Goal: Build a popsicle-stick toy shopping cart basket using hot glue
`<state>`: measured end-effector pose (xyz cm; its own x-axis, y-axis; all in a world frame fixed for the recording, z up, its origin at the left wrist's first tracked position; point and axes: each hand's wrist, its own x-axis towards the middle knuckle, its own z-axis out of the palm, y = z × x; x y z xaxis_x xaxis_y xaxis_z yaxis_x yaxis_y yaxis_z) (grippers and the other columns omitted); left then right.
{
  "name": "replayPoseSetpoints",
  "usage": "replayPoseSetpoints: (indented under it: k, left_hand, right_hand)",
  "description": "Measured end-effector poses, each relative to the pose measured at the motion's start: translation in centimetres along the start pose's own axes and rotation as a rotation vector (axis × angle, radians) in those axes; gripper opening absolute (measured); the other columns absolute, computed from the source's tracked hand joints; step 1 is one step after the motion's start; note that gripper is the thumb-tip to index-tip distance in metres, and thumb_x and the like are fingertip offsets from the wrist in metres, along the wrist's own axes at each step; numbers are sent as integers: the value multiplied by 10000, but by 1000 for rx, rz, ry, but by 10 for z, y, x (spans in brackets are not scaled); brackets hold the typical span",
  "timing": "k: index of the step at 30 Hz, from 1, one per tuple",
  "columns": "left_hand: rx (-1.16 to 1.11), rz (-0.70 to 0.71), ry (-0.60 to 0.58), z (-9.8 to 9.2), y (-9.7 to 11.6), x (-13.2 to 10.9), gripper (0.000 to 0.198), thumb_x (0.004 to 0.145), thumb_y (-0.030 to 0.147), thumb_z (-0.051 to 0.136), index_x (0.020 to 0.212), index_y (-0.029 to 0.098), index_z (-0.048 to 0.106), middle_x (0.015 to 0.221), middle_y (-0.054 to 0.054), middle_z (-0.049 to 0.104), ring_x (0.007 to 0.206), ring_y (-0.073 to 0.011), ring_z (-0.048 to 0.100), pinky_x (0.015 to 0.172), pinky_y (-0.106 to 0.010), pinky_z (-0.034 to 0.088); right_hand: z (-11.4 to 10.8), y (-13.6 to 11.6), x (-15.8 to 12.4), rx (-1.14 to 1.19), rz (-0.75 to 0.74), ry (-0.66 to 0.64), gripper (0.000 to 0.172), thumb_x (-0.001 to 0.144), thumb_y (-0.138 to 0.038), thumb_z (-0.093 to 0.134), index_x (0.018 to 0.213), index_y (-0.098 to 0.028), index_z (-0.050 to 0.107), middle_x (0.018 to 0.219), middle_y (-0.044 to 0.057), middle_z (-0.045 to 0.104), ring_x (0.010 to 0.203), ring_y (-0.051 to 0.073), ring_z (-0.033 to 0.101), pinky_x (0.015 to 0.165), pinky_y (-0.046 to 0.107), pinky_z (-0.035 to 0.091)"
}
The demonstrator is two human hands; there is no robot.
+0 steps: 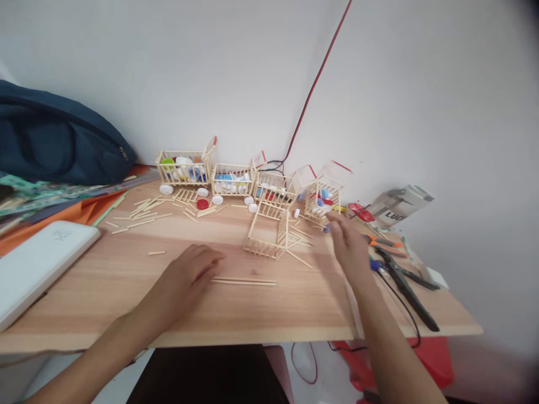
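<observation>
My left hand (196, 270) is low over the table with its fingers loosely bent and a gap beside the thumb. Two long thin wooden sticks (244, 281) lie side by side, their left ends at this hand; whether it touches them I cannot tell. My right hand (349, 241) reaches out with fingers extended, close in front of the rightmost small stick-built cart (323, 202). Nothing shows in its grasp. Between the hands stands an open frame of sticks (267, 230), with slatted sides.
More stick carts (184, 168) holding coloured bottle caps line the wall. Short cut sticks (143, 210) are scattered at left. A white power bank (48, 269) and a dark blue bag (63, 134) occupy the left side. Black-handled pliers (406, 286) and a cable are at right.
</observation>
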<state>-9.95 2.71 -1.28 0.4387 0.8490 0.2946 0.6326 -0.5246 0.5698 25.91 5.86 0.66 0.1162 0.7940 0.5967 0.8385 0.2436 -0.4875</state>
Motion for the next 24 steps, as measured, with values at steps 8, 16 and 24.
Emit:
replayPoseSetpoints:
  k: [8, 16, 24]
  left_hand:
    - [75, -15, 61, -14, 10, 31, 389, 941, 222, 375, 1290, 185, 543, 1148, -92, 659, 1055, -216, 622, 929, -376, 494]
    - [148, -417, 862, -81, -41, 18, 423, 847, 199, 472, 1257, 167, 571, 1112, -91, 686, 991, -221, 648, 899, -370, 512]
    - [68, -409, 1216, -146, -52, -13, 442, 825, 150, 475, 1260, 180, 550, 1090, -68, 691, 966, -165, 656, 793, -281, 534]
  right_hand:
    - [30, -48, -26, 190, -47, -248, 438, 975, -436, 412, 1347, -241, 539, 1448, 109, 510, 1368, 251, 431, 1126, 482, 345]
    - [27, -63, -45, 226, 6, 60, 265, 974, -386, 423, 973, -233, 639, 917, 66, 666, 878, 238, 628, 807, 387, 482]
    - [23, -64, -60, 112, -259, -37, 212, 936, -371, 441, 926, -282, 634, 857, 57, 707, 813, 259, 666, 722, 385, 486]
